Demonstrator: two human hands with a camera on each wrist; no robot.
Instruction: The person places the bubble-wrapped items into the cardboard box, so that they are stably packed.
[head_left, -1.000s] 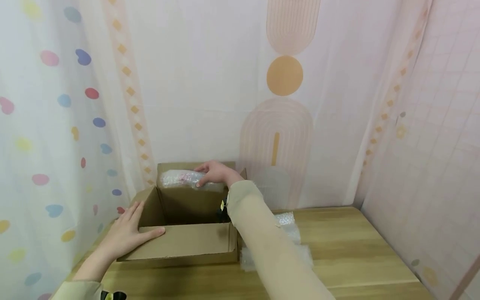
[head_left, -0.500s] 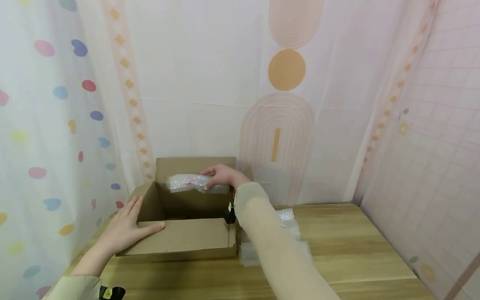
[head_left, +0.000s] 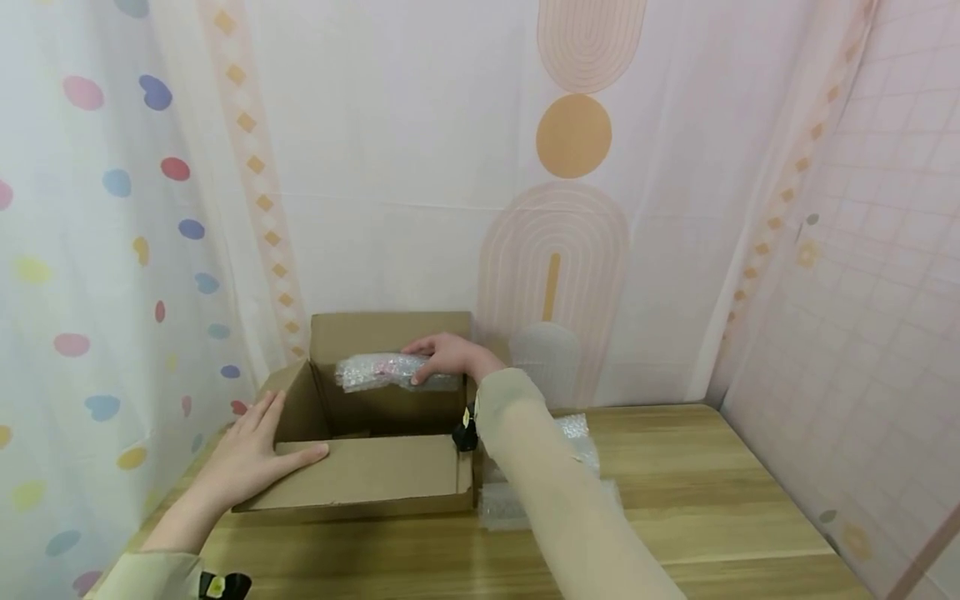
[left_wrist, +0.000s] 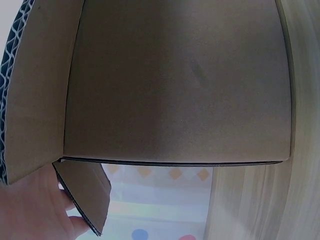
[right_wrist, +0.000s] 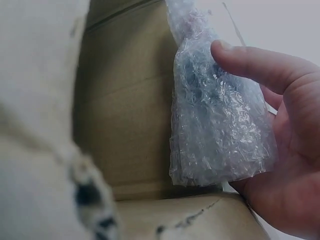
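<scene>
Pale curtains (head_left: 420, 167) printed with coloured dots and orange arches are hanging behind a wooden table (head_left: 712, 492), closing it in on three sides. On the table an open cardboard box (head_left: 360, 479) is sitting under both hands. The left hand (head_left: 251, 454) is lying flat with straight, spread fingers on the box's near-left corner, thumb stretched along the front flap; in the left wrist view only the edge of the palm is showing against the flap. The right hand (head_left: 450, 357) is reaching over the box's far side and gripping a bubble-wrapped bundle (head_left: 378, 371), thumb across its front and fingers curled behind it, above the box's opening, just in front of the raised back flap. Just right of that forearm, loose bubble wrap (head_left: 577, 442) is lying on the table beside the box.
</scene>
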